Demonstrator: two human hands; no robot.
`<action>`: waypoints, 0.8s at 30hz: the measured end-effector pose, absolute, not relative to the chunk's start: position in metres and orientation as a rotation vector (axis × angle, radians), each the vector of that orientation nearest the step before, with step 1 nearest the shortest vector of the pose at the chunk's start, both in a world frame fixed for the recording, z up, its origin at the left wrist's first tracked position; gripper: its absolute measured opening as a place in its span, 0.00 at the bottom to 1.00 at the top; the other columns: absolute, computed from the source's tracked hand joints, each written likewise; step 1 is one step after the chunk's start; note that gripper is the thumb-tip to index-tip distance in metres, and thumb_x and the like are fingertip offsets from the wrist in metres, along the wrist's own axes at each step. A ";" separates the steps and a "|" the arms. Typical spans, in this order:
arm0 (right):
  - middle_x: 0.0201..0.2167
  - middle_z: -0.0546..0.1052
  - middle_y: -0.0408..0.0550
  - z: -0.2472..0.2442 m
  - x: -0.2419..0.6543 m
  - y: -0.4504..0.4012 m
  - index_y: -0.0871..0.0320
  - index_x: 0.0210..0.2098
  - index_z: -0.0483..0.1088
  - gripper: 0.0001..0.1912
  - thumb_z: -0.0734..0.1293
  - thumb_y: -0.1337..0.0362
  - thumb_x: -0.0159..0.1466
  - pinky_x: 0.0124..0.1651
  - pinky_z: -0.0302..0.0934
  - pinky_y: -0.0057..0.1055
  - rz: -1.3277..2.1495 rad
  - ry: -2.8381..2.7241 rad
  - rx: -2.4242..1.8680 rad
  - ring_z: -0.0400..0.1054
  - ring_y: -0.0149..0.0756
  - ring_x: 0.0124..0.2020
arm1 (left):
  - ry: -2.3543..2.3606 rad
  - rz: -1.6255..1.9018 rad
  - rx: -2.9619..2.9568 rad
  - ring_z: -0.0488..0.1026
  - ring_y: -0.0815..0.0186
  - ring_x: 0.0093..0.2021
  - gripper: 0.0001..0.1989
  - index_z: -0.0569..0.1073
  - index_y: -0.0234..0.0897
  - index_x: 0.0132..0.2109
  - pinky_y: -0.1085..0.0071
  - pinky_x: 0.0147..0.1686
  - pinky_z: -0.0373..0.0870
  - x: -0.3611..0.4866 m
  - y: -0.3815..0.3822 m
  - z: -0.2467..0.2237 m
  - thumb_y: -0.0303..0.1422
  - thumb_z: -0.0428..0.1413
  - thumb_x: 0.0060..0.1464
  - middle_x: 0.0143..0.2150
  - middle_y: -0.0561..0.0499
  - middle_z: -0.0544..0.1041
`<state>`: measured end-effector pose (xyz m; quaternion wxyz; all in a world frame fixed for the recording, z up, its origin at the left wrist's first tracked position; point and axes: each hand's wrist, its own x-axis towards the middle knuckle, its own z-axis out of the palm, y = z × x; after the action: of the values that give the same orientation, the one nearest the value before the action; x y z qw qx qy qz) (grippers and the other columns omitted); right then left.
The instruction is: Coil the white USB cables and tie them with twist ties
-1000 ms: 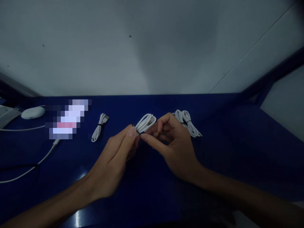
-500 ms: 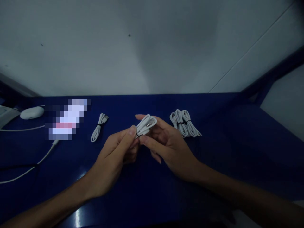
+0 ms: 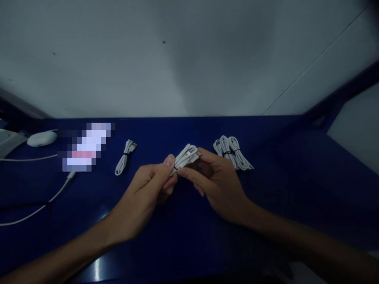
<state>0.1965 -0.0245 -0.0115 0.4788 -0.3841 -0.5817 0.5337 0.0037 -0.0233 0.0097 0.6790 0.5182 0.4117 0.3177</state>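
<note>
Between both hands, above the blue table, is a coiled white USB cable [image 3: 185, 154] with its metal plug showing at the upper right. My left hand [image 3: 151, 183] is closed, its thumb pressing the coil from the left. My right hand [image 3: 220, 183] pinches the same cable from the right, thumb near the tie and fingers behind the plug. Off to the left lies one white USB cable [image 3: 124, 157], coiled and bound with a black tie. Behind my right hand several bundled white cables [image 3: 232, 152] lie side by side, partly hidden by it.
A phone with a blurred, lit screen [image 3: 89, 146] lies at the left, with a white charging cord [image 3: 56, 195] plugged into it. Beside it sits a rounded white case [image 3: 42, 138]. A pale wall [image 3: 118, 71] rises behind the blue table [image 3: 177, 244].
The held cable has turned slightly, so more of its plug shows at the upper right. My right fingers have shifted up towards the plug. The view has moved a little.
</note>
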 end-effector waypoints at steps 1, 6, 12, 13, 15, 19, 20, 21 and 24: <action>0.31 0.77 0.38 -0.011 0.197 -0.024 0.55 0.41 0.79 0.05 0.76 0.61 0.73 0.26 0.58 0.27 1.300 -1.430 -0.966 0.61 0.24 0.23 | 0.944 0.699 1.178 0.44 0.71 0.24 0.29 0.59 0.40 0.27 0.71 0.21 0.42 0.003 -0.023 0.010 0.51 0.55 0.73 0.24 0.59 0.52; 0.31 0.75 0.38 -0.010 0.200 -0.024 0.54 0.45 0.78 0.09 0.71 0.55 0.77 0.28 0.58 0.29 1.392 -1.522 -1.037 0.60 0.26 0.24 | 0.998 0.699 1.221 0.43 0.71 0.24 0.27 0.60 0.40 0.27 0.72 0.21 0.42 0.002 -0.021 0.009 0.48 0.56 0.73 0.25 0.60 0.51; 0.24 0.68 0.35 -0.008 0.201 -0.025 0.55 0.39 0.71 0.17 0.65 0.51 0.80 0.32 0.58 0.31 1.445 -1.644 -1.074 0.61 0.29 0.24 | 0.953 0.696 1.210 0.42 0.70 0.24 0.28 0.57 0.41 0.27 0.71 0.21 0.42 0.002 -0.021 0.009 0.46 0.55 0.74 0.24 0.60 0.49; 0.24 0.68 0.36 -0.007 0.201 -0.025 0.54 0.39 0.71 0.17 0.65 0.51 0.80 0.31 0.58 0.31 1.460 -1.647 -1.070 0.61 0.29 0.25 | 0.957 0.699 1.217 0.42 0.70 0.24 0.28 0.57 0.41 0.26 0.71 0.21 0.43 0.002 -0.021 0.009 0.46 0.55 0.74 0.24 0.60 0.50; 0.25 0.69 0.36 -0.005 0.201 -0.026 0.55 0.38 0.70 0.18 0.65 0.51 0.80 0.31 0.58 0.30 1.499 -1.642 -1.060 0.62 0.29 0.25 | 0.973 0.693 1.221 0.43 0.70 0.24 0.28 0.59 0.40 0.26 0.71 0.21 0.43 0.002 -0.021 0.009 0.46 0.55 0.74 0.24 0.60 0.50; 0.25 0.69 0.36 -0.003 0.202 -0.027 0.55 0.36 0.68 0.20 0.65 0.50 0.80 0.30 0.60 0.29 1.607 -1.598 -1.013 0.63 0.28 0.25 | 0.961 0.679 1.237 0.44 0.70 0.23 0.28 0.58 0.40 0.26 0.72 0.21 0.43 0.003 -0.021 0.008 0.46 0.54 0.75 0.23 0.60 0.51; 0.25 0.69 0.36 -0.002 0.203 -0.026 0.56 0.35 0.68 0.20 0.65 0.50 0.80 0.31 0.61 0.29 1.644 -1.583 -0.987 0.64 0.28 0.26 | 0.956 0.674 1.252 0.44 0.71 0.23 0.29 0.59 0.40 0.26 0.72 0.21 0.43 0.003 -0.021 0.008 0.46 0.53 0.75 0.23 0.60 0.52; 0.25 0.70 0.37 -0.002 0.203 -0.026 0.56 0.35 0.68 0.21 0.65 0.50 0.80 0.31 0.61 0.28 1.684 -1.565 -0.958 0.64 0.28 0.25 | 0.954 0.673 1.267 0.44 0.71 0.23 0.29 0.59 0.40 0.25 0.72 0.21 0.44 0.003 -0.021 0.007 0.45 0.53 0.76 0.23 0.60 0.52; 0.25 0.71 0.38 -0.003 0.203 -0.023 0.57 0.33 0.69 0.23 0.65 0.50 0.80 0.30 0.62 0.28 1.760 -1.538 -0.901 0.65 0.27 0.24 | 0.959 0.678 1.304 0.45 0.71 0.22 0.30 0.60 0.39 0.24 0.72 0.21 0.45 0.002 -0.020 0.006 0.45 0.51 0.77 0.23 0.59 0.54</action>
<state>0.2033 -0.0231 -0.0029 0.3130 -0.3416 -0.5832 0.6673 0.0024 -0.0200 0.0059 0.6392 0.5713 0.4203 0.2972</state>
